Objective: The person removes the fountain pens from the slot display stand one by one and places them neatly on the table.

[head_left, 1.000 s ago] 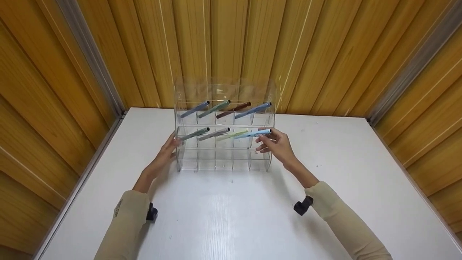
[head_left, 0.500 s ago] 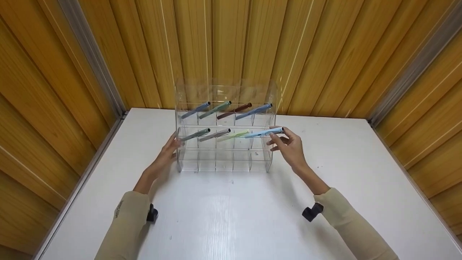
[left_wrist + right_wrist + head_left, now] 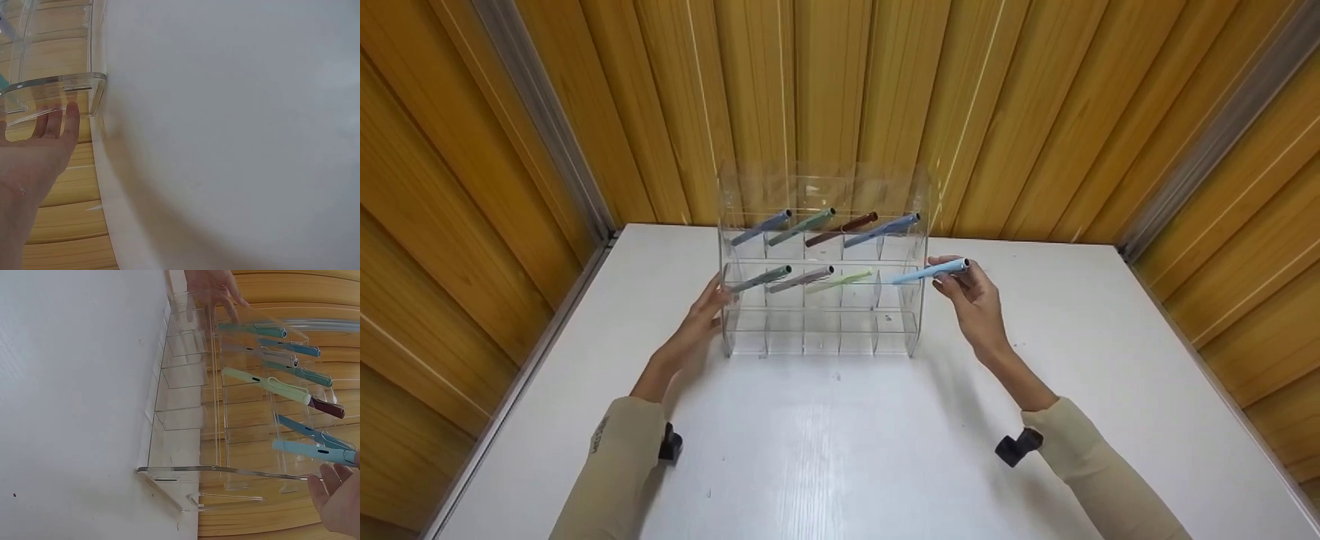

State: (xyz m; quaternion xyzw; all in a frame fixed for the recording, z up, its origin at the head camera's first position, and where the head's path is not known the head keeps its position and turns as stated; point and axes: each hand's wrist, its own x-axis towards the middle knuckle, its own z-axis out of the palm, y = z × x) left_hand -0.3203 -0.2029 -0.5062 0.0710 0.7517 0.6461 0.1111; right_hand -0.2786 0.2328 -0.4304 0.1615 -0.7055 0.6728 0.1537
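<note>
A clear acrylic pen rack (image 3: 821, 334) with stepped rows of compartments stands on the white table. My right hand (image 3: 976, 304) pinches a light blue pen (image 3: 930, 271) near its capped end, just off the rack's right side; the right wrist view shows the pen's bare barrel pointing toward the rack. My left hand (image 3: 701, 319) rests against the rack's left side panel, its fairly straight fingers (image 3: 70, 121) touching the acrylic. A dark green pen (image 3: 761, 279), a grey pen (image 3: 802, 279) and a light green pen (image 3: 844, 280) lean in the middle row.
In the upper row lean a blue pen (image 3: 763, 227), a green pen (image 3: 802, 226), a dark red pen (image 3: 841, 229) and another blue pen (image 3: 883, 229). Yellow wood-look panels (image 3: 832, 90) rise behind and beside the table (image 3: 780, 450).
My right hand has drawn the light blue pen rightward, from the right end of the middle row to beyond the rack's side. The left hand has stayed at the left panel.
</note>
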